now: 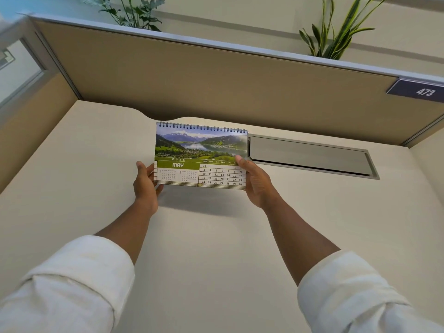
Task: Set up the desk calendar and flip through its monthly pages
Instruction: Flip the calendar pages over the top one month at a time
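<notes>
I hold the spiral-bound desk calendar with its glossy landscape photo and green May page [200, 156] between both hands, out over the middle of the smooth cream desk top [216, 272]. A shadow falls on the desk beneath it, so I judge it lifted clear rather than standing. My left hand [145, 186] grips the left edge near the bottom corner, thumb on the front, fingers curled behind. My right hand [255, 182] pinches the right edge, thumb over the date grid, fingers hidden behind the card.

It should feel light and fairly stiff: a card backing with thin pages hung on a dark wire coil along the top. The glossy paper may slip or crease, so I would take each page by a lower corner and swing it over the coil.

To its right, a grey metal cable flap [310, 156] sits sunk in the desk, and a tan fabric partition [216, 80] rises at the far side.
</notes>
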Available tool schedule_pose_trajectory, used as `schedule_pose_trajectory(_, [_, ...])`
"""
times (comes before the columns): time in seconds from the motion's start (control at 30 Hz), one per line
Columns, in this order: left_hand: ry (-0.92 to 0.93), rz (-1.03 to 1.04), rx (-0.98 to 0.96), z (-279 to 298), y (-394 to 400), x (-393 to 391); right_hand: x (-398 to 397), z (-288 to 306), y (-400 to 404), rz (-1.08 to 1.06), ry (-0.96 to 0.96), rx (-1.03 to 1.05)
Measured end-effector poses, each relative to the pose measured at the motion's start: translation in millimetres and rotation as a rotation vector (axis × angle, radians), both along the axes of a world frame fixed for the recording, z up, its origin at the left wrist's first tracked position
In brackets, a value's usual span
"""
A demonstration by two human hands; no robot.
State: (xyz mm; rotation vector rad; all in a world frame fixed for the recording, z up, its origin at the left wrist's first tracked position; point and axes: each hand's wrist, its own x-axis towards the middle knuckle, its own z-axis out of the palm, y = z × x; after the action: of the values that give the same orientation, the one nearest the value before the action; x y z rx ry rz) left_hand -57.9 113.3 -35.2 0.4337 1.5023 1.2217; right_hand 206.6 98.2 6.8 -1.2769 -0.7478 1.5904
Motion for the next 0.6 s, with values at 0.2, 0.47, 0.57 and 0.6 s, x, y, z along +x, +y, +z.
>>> schedule_pose_trajectory(0.2, [-0.014,-0.008,-0.005,-0.6,-0.2,0.7,-2.1,16.3,1.7,-0.024,0.087,0.051])
schedule_pose_trajectory(0.47, [0.023,0.009,-0.016,-3.3,7.5,1.8,-2.6,39.0,11.8,0.032,0.193,0.132])
schedule_pose_trajectory(0.57, [0.054,-0.038,0.026,-6.0,9.0,4.9,-3.4,45.6,17.3,0.023,0.187,0.127])
schedule_pose_trajectory(0.6, [0.056,-0.045,0.029,-6.3,9.3,5.8,-3.6,47.4,19.5,0.020,0.201,0.124])
